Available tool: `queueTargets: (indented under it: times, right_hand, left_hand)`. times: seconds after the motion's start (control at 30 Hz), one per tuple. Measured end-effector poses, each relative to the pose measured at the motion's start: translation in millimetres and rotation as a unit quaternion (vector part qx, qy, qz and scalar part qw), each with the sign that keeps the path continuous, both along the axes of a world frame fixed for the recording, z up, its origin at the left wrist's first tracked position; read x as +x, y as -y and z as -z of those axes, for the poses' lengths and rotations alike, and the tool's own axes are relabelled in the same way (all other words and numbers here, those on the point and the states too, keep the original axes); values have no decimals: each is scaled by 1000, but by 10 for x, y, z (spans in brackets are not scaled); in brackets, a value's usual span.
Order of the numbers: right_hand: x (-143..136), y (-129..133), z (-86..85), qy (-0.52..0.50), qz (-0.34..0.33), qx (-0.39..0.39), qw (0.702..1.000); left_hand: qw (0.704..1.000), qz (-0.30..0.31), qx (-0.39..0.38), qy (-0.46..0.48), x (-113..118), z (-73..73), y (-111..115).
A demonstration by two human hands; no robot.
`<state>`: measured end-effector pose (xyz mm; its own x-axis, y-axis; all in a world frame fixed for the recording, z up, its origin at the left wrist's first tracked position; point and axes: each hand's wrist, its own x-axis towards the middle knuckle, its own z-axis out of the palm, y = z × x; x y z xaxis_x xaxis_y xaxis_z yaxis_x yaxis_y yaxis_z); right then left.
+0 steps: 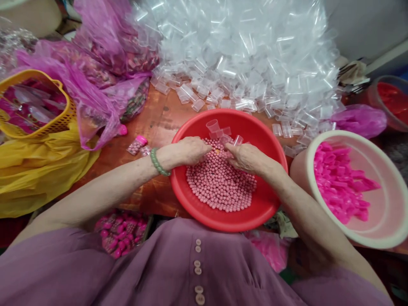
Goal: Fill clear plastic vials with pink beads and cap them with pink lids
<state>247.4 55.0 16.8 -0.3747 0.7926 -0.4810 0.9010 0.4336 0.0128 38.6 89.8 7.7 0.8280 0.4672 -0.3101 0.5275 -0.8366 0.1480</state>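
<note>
While the shirt (165, 267) fills the bottom, its sleeves cut off by the frame, some pink-capped jars (119, 233) peek out under the table edge, mostly hidden. Just past that sits a red bowl (228, 226) of pink beads (223, 187), and both hands are in it. Left hand (195, 151), bracelet (158, 162) on the wrist, has its fingers curled in at the beads; can't tell if it's pinching any. Right hand (247, 157) is half curled facing it, a clear cup right by the index finger, but the grip's too blurry to call. A few more cups (213, 126) lie at the bowl's far side, partly behind the hands. Right of the bowl there's a white bucket (390, 191) of pink pieces (342, 178), shapes hard to make out. Left: a yellow basket (65, 114), cut off by the frame, and purple bags (98, 102) with murky contents. Farthest back, a huge cup pile (242, 51) blurs together and runs out the top.
</note>
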Motion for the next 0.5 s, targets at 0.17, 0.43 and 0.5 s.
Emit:
queueTargets:
  times: [0.17,0.43,0.5]
  right_hand:
    - [-110,227,-69,51,-49,-80,994]
    - [-115,191,117,-6,-72,-111,991]
    - [-84,207,112,2,-64,-115,991]
  left_hand:
    - [999,11,41,-30,100,52,-42]
    - [997,37,22,-64,223,102,13]
    - [996,64,6,-67,223,88,117]
